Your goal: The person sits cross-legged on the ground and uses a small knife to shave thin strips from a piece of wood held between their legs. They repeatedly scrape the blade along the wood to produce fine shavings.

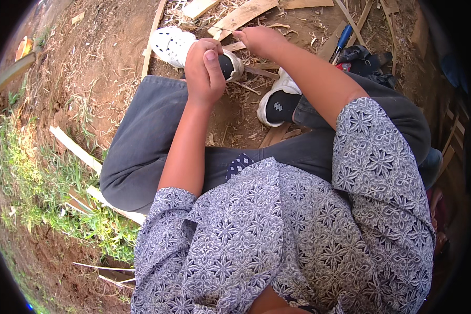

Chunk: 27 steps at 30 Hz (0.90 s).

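"Status?"
"Bare left hand (204, 69): fist closed round slim pale wooden strip (217, 36), far centre. Bare right hand (261, 42): pinching thin dark strip near it, kind unclear."
"Nearby?"
"Blue-handled tool (344, 36), far right."

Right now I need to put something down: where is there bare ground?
Mostly open soil, lightly littered, lies left of the long wood strip, beyond the left knee and grass. A smaller patch sits between the white shoes and the lap. Crowded: beyond the hands, boards and shavings; by the right leg, a blue-handled tool and dark bundle.
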Motion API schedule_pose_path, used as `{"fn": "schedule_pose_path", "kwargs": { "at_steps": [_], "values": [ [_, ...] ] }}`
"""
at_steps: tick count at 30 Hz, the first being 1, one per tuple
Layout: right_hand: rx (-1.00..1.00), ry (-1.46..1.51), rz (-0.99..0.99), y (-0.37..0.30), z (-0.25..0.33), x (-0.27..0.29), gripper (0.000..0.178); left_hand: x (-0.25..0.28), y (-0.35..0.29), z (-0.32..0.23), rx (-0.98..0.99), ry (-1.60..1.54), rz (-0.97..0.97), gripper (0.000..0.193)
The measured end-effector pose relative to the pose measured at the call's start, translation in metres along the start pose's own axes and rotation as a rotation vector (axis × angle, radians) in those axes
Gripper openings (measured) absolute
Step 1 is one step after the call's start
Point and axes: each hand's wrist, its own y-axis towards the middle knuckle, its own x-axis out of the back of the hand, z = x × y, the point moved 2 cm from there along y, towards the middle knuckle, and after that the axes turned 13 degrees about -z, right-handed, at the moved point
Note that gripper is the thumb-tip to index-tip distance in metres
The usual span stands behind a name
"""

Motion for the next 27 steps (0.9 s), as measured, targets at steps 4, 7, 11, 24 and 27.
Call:
{"fn": "schedule_pose_path", "kwargs": {
  "at_steps": [4,7,11,24,27],
  "values": [
    [-0.033,-0.006,-0.091,0.002,0.004,-0.006,0.066,0.002,0.003,-0.003,-0.033,0.026,0.022,0.038],
    [-0.148,-0.044,-0.048,0.010,0.000,-0.011,0.066,0.001,0.002,-0.009,-0.105,0.087,0.067,0.043],
    [-0.130,0.058,-0.148,0.010,-0.010,-0.025,0.067,-0.004,0.006,-0.006,-0.013,0.040,0.002,0.038],
    [-0.049,-0.063,0.005,-0.017,0.020,0.010,0.034,0.003,0.002,-0.003,0.084,0.115,-0.060,0.033],
    [-0.114,-0.050,-0.007,-0.003,0.002,-0.009,0.033,-0.003,0.002,-0.009,0.067,0.106,-0.023,0.026]
  ]
}}
